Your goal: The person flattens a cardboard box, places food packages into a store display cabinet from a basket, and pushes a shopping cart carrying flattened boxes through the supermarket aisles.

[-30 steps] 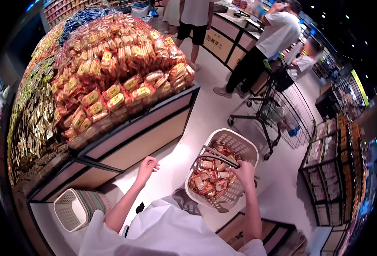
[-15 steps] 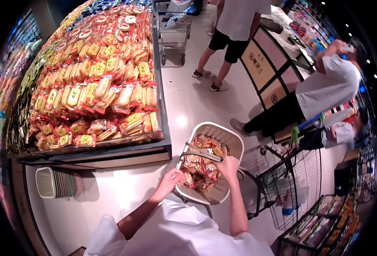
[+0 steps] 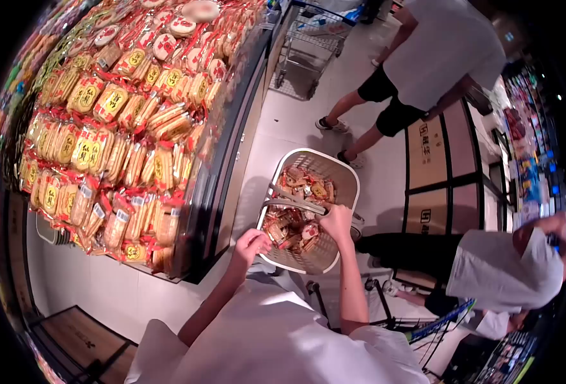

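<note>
My right hand (image 3: 337, 223) is closed around the handles (image 3: 295, 203) of a light plastic basket (image 3: 348, 176), in front of my body. Inside the basket lie many small wrapped snack packs (image 3: 289, 224) in red and clear film. At the basket's left rim is my left hand (image 3: 252, 244), its fingers bent and close together; whether anything is between them is too small to tell. To the left rises a display heaped with packaged crackers (image 3: 111, 102), with red and yellow labels.
A metal cart (image 3: 305, 57) stands beyond the display's dark edge (image 3: 222, 192). One person (image 3: 436, 51) in dark shorts stands ahead; another (image 3: 503, 265) is at the right, near a second cart (image 3: 433, 326). Panelled counters (image 3: 427, 153) line the right side.
The view has turned and moved forward along the display. My left hand has come from farther left to the basket's rim. My right hand still holds the handles.
</note>
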`<state>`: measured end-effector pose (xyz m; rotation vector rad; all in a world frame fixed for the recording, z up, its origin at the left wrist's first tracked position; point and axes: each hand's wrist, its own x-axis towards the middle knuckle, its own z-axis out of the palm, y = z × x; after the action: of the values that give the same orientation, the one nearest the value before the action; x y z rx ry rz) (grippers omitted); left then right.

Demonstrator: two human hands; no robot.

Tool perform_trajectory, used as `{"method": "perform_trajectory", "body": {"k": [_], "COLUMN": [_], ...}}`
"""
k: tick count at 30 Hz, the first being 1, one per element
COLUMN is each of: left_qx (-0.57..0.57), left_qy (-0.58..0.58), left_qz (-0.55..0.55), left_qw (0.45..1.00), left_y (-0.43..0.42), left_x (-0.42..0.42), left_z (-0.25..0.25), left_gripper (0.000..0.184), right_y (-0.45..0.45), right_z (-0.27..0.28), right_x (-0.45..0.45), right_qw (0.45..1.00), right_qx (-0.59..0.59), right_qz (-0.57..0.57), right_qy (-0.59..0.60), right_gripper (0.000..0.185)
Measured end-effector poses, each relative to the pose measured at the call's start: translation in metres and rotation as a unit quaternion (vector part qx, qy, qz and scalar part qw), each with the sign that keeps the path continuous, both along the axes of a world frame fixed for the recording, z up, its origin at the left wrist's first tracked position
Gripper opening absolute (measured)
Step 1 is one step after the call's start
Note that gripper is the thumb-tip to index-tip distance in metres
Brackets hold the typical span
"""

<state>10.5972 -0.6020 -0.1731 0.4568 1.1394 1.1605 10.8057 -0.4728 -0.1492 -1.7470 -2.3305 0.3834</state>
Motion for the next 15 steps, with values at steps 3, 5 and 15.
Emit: {"method": "perform_trajectory", "body": {"k": [3, 5, 15], "left_qx": [-0.073, -0.055, -0.156], "left_qy": [0.082, -0.079, 0.065], "left_qz": [-0.011, 0.016, 0.141], "left_qw": [0.994, 0.995, 0.976], "left_y": [0.045, 0.065, 0.180], "left_x": [0.008, -0.001, 0.031], "left_z": [-0.016, -0.042, -0.030], "left_gripper": [0.014, 0.017, 0.020], "right_y": [0.050, 0.085, 0.199], "right_z": [-0.002, -0.006, -0.067], "right_x": [0.007, 0.008, -0.010], "right_qw": [0.999, 0.998, 0.989], "right_qx": [-0.033, -0.054, -0.122], "right_qz": [0.018, 0.035, 0.080], "right_qy": [0.007, -0.001, -0.023], "right_gripper": [0.027, 0.025, 0.026]}}
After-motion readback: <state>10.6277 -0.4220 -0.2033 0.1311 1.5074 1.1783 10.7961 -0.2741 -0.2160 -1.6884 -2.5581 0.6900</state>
